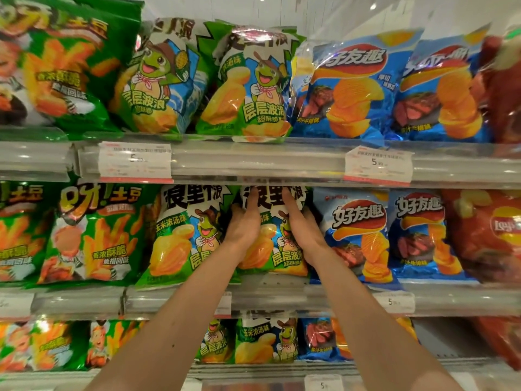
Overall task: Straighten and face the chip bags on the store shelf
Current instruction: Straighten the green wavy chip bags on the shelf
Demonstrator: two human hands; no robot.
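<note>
A green turtle-print chip bag [271, 244] stands upright on the middle shelf [270, 294], its top tucked under the shelf above. My left hand [244, 224] holds its left side and my right hand [303, 225] its right side. Each thumb lies up the bag's front while the fingers curl round the bag's edge. A matching turtle bag [180, 235] stands just to the left and leans a little. Blue steak-flavour chip bags [358, 232] stand just to the right.
Green fry-print bags [90, 232] fill the middle shelf's left, red bags [490, 235] its right end. The top shelf [253, 159] holds the same brands, several tilted, with price tags [135, 160] on its rail. More bags sit on the lower shelf [265, 341].
</note>
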